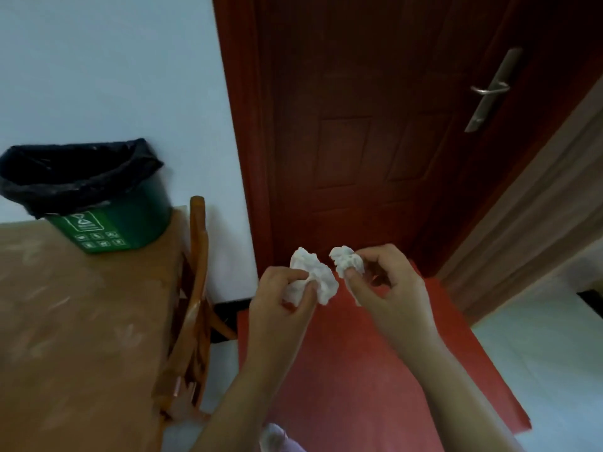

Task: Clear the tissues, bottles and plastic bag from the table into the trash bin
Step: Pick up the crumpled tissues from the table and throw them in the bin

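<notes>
Two crumpled wads in play. The left hand pinches the larger tissue between thumb and fingertips, and the right hand pinches the smaller tissue the same way. The hands sit close together, the two wads nearly touching, both held in the air over the red mat in front of the door, off the worktop's edge entirely.

The target is the green trash bin, which stands on the far corner of the worktop, its mouth ringed by a black liner and facing up. It lies well to the left of both hands and farther away, beyond the chair tucked against the worktop's side. The left hand is the nearer of the two, so it looks the likely one to lead; the right has to cross farther. The wads are round lumps with no long axis, so I'd say no turning is needed, just a carry left and a drop over the rim. No bottles or plastic bag in view.
</notes>
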Available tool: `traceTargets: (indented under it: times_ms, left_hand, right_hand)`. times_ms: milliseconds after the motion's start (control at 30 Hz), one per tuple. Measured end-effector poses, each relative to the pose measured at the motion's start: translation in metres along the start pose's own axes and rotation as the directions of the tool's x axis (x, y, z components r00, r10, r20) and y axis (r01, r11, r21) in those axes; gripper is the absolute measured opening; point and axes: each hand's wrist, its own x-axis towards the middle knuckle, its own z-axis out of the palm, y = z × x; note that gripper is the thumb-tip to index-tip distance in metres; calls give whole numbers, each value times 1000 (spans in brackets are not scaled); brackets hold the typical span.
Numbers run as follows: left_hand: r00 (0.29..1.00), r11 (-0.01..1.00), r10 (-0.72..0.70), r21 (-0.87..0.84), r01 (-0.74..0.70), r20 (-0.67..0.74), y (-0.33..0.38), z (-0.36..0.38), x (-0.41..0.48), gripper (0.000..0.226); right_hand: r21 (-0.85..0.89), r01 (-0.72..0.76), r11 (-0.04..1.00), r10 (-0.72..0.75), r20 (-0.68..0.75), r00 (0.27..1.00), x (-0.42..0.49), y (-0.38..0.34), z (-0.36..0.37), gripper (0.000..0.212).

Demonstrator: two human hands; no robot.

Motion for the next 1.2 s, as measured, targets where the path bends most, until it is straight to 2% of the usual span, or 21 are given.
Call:
traceTargets:
  times_ms: [133,300,400,467,600,800,900,1067,1200]
  left_hand:
    - [995,998,-26,51,31,-95,-29,-30,60,22]
    - [971,992,-112,35,122,-213,-56,-61,96,35]
    - [957,989,-138,24,149,-257,-71,-75,108,23]
    - [930,980,-181,26,199,-321,-82,-84,115,17]
    - [861,962,-238,16,274,-449,-101,-102,129,24]
    - [754,944,-193,90,316,-628,-124,-124,176,17]
    - [697,934,-189,93,346,-692,-131,-131,206,13]
    - [666,905,-136,182,385,-734,-145,-152,256,22]
    - [598,871,-112,211,443,-793,-159,-168,283,23]
  right_hand:
    - [30,124,992,-126,91,988,65,-11,57,15]
    - [85,169,982,-183,212,960,104,-13,109,11]
    - [116,170,979,-195,254,947,124,-13,131,14]
    - [140,168,976,-203,296,933,139,-15,148,13]
    - [207,175,962,-247,402,882,165,-18,187,16]
    - [301,252,920,-375,486,790,219,-24,246,37]
    - [353,279,893,-435,516,738,255,-32,276,35]
    - [402,342,849,-521,535,665,306,-38,328,32]
    - [460,342,819,-566,556,608,331,-38,365,27]
